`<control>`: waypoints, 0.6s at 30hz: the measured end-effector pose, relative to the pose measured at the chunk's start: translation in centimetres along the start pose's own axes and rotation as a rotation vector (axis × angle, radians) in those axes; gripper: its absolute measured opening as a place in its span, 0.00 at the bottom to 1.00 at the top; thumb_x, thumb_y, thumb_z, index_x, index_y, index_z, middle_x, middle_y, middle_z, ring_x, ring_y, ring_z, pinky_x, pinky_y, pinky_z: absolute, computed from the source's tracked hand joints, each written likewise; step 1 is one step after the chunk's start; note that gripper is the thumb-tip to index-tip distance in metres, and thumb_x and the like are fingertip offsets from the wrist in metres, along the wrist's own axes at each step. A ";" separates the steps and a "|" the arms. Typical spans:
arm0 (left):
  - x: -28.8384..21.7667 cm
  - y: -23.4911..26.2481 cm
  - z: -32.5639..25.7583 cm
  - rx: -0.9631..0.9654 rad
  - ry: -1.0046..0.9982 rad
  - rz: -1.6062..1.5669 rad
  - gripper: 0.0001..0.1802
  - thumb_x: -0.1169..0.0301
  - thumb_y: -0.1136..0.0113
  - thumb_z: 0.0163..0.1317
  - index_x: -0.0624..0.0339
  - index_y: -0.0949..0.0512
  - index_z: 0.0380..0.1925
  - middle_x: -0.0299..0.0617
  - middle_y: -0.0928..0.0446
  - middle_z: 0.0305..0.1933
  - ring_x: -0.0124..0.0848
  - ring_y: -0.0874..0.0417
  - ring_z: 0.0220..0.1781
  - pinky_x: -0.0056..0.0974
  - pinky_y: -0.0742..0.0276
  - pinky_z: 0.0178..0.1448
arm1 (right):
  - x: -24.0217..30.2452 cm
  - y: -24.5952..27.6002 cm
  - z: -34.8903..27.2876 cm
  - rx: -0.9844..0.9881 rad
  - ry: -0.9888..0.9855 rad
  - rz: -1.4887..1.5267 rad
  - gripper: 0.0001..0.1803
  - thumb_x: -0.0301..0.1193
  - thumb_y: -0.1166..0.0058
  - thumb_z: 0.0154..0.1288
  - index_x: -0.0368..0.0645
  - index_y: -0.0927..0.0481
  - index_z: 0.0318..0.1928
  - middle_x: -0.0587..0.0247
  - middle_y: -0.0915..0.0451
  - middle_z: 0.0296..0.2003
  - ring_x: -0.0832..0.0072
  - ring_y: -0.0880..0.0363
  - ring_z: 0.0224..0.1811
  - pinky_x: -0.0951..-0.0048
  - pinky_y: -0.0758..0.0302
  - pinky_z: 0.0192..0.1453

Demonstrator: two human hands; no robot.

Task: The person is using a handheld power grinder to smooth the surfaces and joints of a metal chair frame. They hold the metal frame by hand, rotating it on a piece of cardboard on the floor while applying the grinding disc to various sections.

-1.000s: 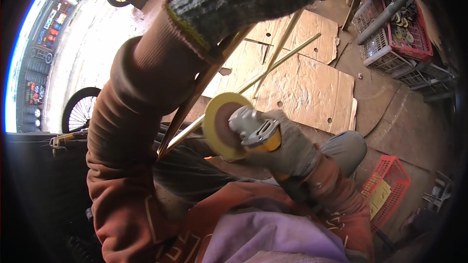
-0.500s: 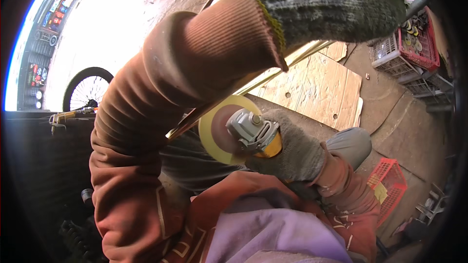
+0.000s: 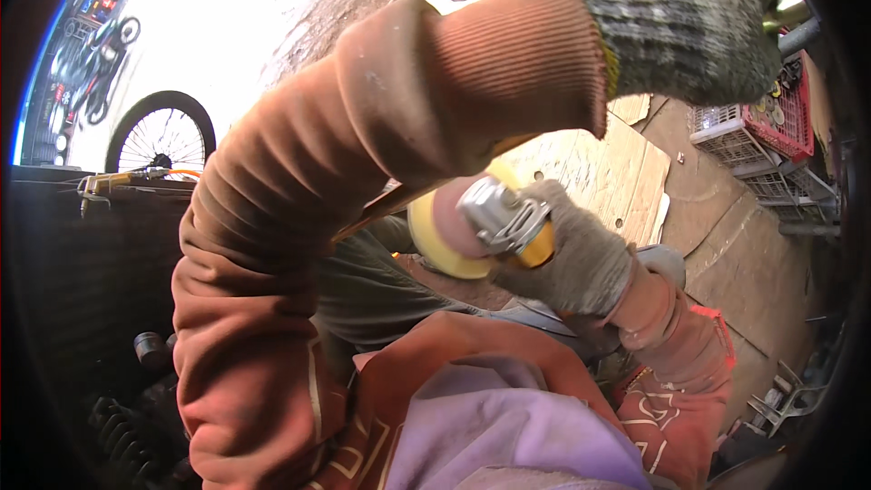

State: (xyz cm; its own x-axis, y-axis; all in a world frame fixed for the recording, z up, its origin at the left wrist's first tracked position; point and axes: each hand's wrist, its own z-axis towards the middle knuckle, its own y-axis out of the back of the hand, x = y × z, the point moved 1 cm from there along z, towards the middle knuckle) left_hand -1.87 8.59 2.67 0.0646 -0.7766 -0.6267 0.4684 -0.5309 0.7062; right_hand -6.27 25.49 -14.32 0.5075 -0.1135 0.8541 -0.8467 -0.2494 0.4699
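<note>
My left hand (image 3: 685, 23), in a grey knitted glove, is up at the far right with my arm stretched across the view. Its fingers are curled round a shiny metal tube (image 3: 792, 7), whose end sticks out past the glove. Most of the tube's length is hidden behind my left sleeve. In the middle, my gloved right hand (image 3: 581, 254) grips an angle grinder (image 3: 497, 210) with a grey metal head and yellow body. The grinder's round disc (image 3: 446, 231), yellow at the rim and brownish inside, lies just beneath my left forearm; the exact contact with the tube is hidden.
Flattened cardboard (image 3: 594, 168) lies on the brown floor. Plastic crates (image 3: 758, 132) with discs in them stand at the right. A spoked wheel (image 3: 161, 141) and a yellow-handled tool (image 3: 113, 181) are at the left. A red basket (image 3: 717, 322) shows partly behind my right sleeve.
My left hand and forearm have shifted right with the tube. My right hand has carried the grinder right and slightly farther away. A motorcycle has come into view outside at the upper left.
</note>
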 end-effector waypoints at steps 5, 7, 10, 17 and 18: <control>0.2 0.2 0.7 -0.037 -0.033 0.013 0.17 0.59 0.49 0.76 0.63 0.21 0.48 0.47 0.19 0.35 0.34 0.14 0.34 0.40 0.17 0.42 | 0.0 -0.3 0.2 -0.012 -0.078 -0.021 0.42 0.42 0.20 0.53 0.39 0.31 0.61 0.48 0.17 0.50 0.56 0.15 0.54 0.59 0.19 0.56; -0.2 -0.4 1.1 -0.042 -0.047 0.013 0.17 0.59 0.48 0.76 0.62 0.21 0.48 0.47 0.18 0.34 0.34 0.14 0.34 0.40 0.17 0.42 | -1.2 0.9 0.1 -0.035 -0.193 -0.010 0.42 0.45 0.21 0.53 0.36 0.30 0.60 0.47 0.17 0.48 0.55 0.15 0.51 0.59 0.19 0.54; 0.2 -0.6 1.8 -0.060 -0.046 0.012 0.17 0.59 0.48 0.75 0.62 0.21 0.47 0.46 0.18 0.34 0.34 0.14 0.34 0.40 0.17 0.42 | -2.4 3.0 0.5 -0.122 -0.183 -0.109 0.43 0.46 0.21 0.52 0.35 0.31 0.60 0.46 0.17 0.47 0.56 0.15 0.50 0.59 0.19 0.54; 0.7 -0.3 2.0 -0.068 -0.059 -0.010 0.17 0.59 0.47 0.74 0.62 0.20 0.45 0.46 0.18 0.33 0.34 0.14 0.34 0.41 0.17 0.42 | 2.4 1.7 1.8 0.062 -0.192 -0.117 0.40 0.37 0.22 0.54 0.39 0.31 0.62 0.57 0.18 0.48 0.68 0.16 0.46 0.64 0.19 0.55; 0.8 -0.3 1.9 -0.068 -0.052 -0.008 0.17 0.59 0.47 0.73 0.62 0.20 0.45 0.46 0.18 0.33 0.34 0.14 0.34 0.41 0.17 0.42 | 3.2 1.0 2.0 0.095 -0.160 -0.142 0.40 0.36 0.22 0.54 0.39 0.31 0.62 0.57 0.18 0.48 0.69 0.16 0.45 0.64 0.19 0.54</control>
State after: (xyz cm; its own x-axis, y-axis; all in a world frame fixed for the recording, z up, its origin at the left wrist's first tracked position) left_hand -3.65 7.43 2.62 0.0150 -0.7899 -0.6131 0.5277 -0.5146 0.6758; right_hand -5.17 22.97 -11.53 0.6460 -0.2201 0.7309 -0.7498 -0.3625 0.5535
